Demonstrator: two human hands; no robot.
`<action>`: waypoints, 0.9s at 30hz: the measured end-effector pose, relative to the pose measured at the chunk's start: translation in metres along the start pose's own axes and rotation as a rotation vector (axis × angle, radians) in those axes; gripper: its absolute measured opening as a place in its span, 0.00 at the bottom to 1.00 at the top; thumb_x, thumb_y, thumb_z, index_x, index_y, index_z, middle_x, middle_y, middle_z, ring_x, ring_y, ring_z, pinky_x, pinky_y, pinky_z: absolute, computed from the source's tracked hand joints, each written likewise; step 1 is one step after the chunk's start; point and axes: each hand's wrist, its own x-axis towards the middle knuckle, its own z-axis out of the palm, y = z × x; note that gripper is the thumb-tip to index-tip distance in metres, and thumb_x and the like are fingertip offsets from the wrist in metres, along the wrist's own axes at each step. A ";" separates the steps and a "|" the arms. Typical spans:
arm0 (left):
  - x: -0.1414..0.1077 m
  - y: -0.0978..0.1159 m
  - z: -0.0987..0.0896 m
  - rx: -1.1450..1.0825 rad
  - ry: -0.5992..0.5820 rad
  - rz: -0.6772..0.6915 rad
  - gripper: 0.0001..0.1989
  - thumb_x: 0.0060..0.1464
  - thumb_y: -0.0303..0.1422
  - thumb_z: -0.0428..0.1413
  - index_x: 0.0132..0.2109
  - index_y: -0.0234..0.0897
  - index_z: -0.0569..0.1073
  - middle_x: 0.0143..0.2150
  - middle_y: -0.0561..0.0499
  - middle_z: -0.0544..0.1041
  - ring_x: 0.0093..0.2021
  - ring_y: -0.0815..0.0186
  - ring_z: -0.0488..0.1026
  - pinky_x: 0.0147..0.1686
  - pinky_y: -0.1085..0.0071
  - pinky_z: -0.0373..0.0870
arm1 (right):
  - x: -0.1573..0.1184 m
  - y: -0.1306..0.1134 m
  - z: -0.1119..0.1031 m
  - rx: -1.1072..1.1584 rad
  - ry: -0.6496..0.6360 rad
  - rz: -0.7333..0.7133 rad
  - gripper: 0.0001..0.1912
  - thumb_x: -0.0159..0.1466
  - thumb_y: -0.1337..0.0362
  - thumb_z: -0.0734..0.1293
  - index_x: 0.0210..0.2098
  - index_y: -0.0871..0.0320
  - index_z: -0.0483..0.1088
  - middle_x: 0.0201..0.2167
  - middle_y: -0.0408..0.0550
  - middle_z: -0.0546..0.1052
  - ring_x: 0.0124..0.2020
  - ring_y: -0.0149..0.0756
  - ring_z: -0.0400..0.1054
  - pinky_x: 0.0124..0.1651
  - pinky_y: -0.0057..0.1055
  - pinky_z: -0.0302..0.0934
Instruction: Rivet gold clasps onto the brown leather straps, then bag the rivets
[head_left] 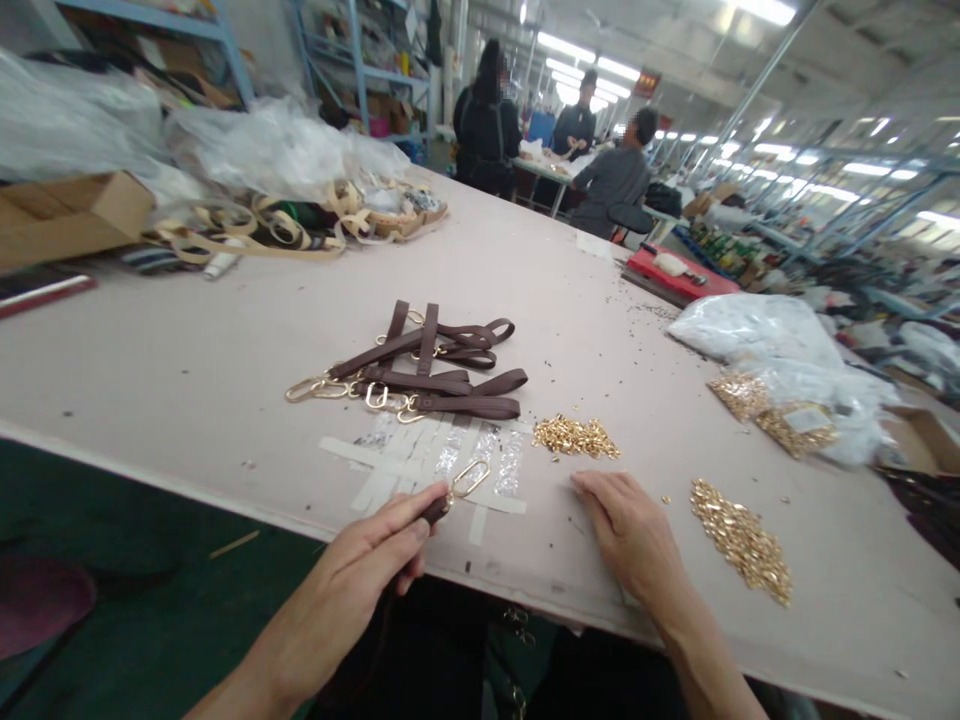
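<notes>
My left hand pinches the end of a dark brown strap at the table's front edge, and a gold oval clasp sticks out beyond the fingertips. My right hand rests low over the table, fingers together and bent down; its fingertips are too hard to make out to tell what they hold. Just beyond it lies a pile of small gold pieces, with a second gold pile to its right. Several brown straps with gold clasps lie stacked behind pale tape strips.
Plastic bags and beige straps crowd the table's back left beside a cardboard box. Clear bags and bagged gold parts lie at the right, near a red object. Three people are at a table in the background.
</notes>
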 end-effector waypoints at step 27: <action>0.004 -0.015 0.047 -0.218 -0.141 -0.057 0.13 0.53 0.33 0.61 0.46 0.35 0.75 0.36 0.52 0.76 0.30 0.71 0.69 0.27 0.77 0.67 | -0.041 0.005 0.009 -0.044 0.123 0.060 0.16 0.70 0.64 0.60 0.53 0.59 0.72 0.55 0.52 0.76 0.58 0.44 0.67 0.61 0.45 0.63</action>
